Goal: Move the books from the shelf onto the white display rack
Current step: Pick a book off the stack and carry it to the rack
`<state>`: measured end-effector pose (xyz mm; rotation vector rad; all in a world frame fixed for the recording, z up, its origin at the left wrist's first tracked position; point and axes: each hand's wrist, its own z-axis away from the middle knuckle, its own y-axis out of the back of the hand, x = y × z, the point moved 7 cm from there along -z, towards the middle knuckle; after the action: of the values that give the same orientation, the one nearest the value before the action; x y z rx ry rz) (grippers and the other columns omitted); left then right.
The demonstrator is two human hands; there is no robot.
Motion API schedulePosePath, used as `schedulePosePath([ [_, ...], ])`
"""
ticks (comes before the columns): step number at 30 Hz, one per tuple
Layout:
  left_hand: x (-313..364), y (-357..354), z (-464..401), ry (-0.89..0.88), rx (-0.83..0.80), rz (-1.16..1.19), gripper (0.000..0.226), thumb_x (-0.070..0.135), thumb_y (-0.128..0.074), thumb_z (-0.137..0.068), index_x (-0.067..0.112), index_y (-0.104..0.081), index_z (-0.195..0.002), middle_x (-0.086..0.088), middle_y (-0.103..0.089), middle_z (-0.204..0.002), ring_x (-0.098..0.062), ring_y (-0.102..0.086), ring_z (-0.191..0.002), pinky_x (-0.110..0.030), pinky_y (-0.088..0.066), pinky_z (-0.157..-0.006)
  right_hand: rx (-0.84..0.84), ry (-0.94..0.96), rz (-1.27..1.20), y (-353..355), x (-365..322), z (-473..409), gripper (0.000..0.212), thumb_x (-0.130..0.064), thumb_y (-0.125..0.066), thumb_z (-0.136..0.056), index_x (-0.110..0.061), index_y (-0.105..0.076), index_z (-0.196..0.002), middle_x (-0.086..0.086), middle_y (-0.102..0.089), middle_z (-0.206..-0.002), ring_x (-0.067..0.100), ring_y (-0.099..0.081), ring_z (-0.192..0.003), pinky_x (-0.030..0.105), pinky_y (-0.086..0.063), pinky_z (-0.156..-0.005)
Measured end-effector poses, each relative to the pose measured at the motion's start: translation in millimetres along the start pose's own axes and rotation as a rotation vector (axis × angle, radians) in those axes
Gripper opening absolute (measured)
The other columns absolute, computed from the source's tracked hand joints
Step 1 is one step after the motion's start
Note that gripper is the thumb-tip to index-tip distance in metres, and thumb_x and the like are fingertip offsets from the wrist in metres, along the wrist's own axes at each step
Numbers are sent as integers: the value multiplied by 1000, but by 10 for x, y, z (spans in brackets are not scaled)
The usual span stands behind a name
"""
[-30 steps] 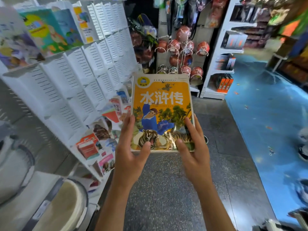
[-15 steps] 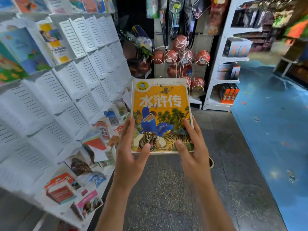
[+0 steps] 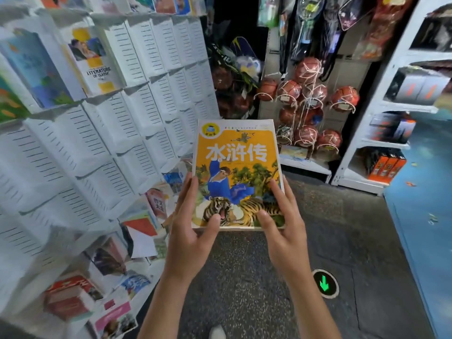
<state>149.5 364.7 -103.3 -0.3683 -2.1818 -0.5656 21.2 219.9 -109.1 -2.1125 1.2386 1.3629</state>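
Note:
An orange picture book (image 3: 238,152) with white Chinese characters and a tiger on its cover is held face up in front of me. My left hand (image 3: 189,238) grips its lower left corner, thumb on the cover. My right hand (image 3: 285,231) grips the lower right corner the same way. The white display rack (image 3: 102,133) with many slotted pockets fills the left side; most pockets near the book hold nothing. A few books (image 3: 94,64) stand in its upper left pockets, and more books (image 3: 149,228) sit in the lower rows.
Basketballs in nets (image 3: 310,104) hang on a wall ahead. A white shelf unit (image 3: 381,143) with boxes stands at the right. The floor is dark grey with a green arrow marker (image 3: 324,283), and blue floor (image 3: 425,216) lies to the right.
The view has swung left and upward along the rack; lower rack rows slid down and the grey bins at the lower left left the view. The book stays in both hands.

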Motion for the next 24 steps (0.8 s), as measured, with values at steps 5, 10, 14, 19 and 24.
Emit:
schedulePosePath([
  [5,-449,-299,-841,-22,45,37,77,40,-55,-87,12,-30,-154,31,-22,-156,1,-19,-149,-13,-20,-117,-16,24,15,-135,360,-925,54,-27,-63,-94,-39,-41,-142,-15,-27,-158,-2,-28,-144,8,-45,-94],
  [10,-816,-549,-1884,-50,68,65,72,39,-55,-89,18,-28,-153,35,-20,-156,1,-19,-149,-11,-20,-115,-21,70,54,-310,683,-2048,55,-32,-58,-91,-42,-41,-142,-25,-25,-156,-2,-23,-146,30,-44,-109],
  [14,-1178,-645,-2542,-60,86,31,72,38,-55,-90,17,-28,-153,10,-23,-162,-6,-19,-150,-17,-21,-118,-38,78,22,-564,913,-2730,55,-29,-58,-91,-35,-41,-143,-15,-27,-158,-10,-22,-143,6,-36,-102],
  [19,-1620,-809,-3004,0,100,-2,71,39,-55,-90,22,-28,-153,17,-22,-161,-5,-20,-150,-18,-20,-119,-92,61,2,-770,1339,-3307,56,-26,-58,-91,-28,-43,-145,-15,-26,-158,-8,-22,-144,1,-32,-97],
  [24,-2021,-928,-3456,47,148,-63,71,39,-55,-89,22,-28,-152,13,-23,-161,-3,-20,-150,-15,-21,-117,-160,50,-57,-1040,1802,-3883,57,-46,-56,-91,-36,-42,-145,-22,-23,-158,-3,-20,-147,24,-35,-113],
])
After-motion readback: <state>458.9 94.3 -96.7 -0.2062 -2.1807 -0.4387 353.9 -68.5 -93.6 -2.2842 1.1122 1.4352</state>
